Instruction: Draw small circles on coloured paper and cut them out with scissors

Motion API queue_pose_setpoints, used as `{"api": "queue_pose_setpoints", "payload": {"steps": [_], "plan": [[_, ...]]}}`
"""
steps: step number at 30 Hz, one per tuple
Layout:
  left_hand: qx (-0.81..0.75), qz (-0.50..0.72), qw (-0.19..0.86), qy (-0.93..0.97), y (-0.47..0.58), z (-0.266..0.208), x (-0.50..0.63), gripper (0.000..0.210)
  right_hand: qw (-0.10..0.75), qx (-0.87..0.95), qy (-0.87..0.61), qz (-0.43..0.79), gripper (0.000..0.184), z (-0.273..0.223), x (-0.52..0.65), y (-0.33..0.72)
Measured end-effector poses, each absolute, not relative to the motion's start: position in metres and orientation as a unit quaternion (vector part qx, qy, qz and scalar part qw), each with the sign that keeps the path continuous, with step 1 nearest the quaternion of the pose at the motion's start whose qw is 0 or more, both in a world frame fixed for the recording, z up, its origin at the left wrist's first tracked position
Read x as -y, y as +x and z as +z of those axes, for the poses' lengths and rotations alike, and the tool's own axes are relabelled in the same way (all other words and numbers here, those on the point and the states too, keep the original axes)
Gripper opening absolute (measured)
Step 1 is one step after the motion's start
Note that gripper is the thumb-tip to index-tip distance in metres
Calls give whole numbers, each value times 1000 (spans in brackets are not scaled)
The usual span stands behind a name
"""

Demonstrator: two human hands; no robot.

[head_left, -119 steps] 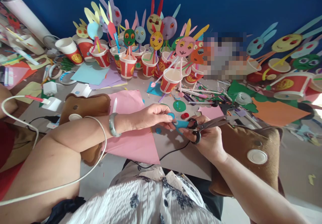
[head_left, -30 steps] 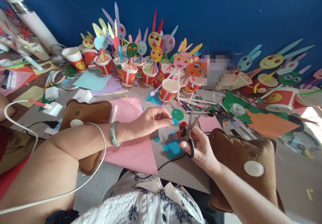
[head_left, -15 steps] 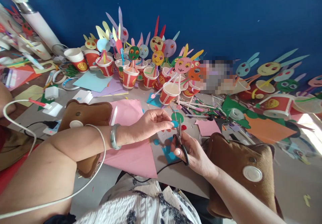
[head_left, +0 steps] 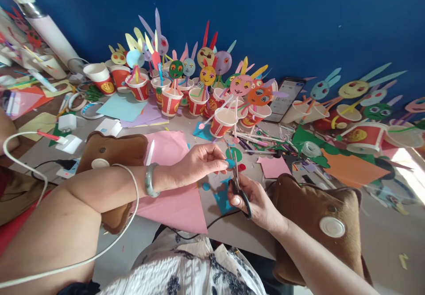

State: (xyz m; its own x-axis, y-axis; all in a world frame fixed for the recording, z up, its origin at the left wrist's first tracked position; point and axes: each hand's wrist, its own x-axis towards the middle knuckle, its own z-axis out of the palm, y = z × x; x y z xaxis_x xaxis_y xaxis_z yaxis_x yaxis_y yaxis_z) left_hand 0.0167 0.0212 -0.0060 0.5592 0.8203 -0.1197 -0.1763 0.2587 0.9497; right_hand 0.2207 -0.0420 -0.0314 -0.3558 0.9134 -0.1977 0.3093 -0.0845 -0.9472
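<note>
Between the thumb and fingers of my left hand [head_left: 202, 162] is a small blue paper circle [head_left: 229, 163]. My right hand [head_left: 257, 200] grips black-handled scissors [head_left: 245, 202], their blades pointing up and away beside the circle's edge. Beneath the hands, a green paper circle [head_left: 233, 154] and a small red paper circle [head_left: 242, 167] lie on the table. Another blue circle [head_left: 206, 186] rests below my left hand, and a blue paper scrap [head_left: 223, 197] is partly hidden by my right hand.
Paper cups [head_left: 223, 122] with paper rabbit faces line the blue wall. A phone [head_left: 288, 98] leans among them. Brown plush cushions [head_left: 312, 228] flank my arms. Pink paper [head_left: 179, 202] lies under my left forearm. A white cable [head_left: 109, 246] loops over that arm.
The scissor blades have come closer together beside the blue circle. My left hand holds the circle in nearly the same place.
</note>
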Motion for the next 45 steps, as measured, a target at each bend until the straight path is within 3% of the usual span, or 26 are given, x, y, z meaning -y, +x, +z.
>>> {"api": "queue_pose_setpoints", "payload": {"steps": [45], "plan": [[-299,342,714,533,15,-9,-22,15,273,613,-505,543,63,-35,43,223]]}}
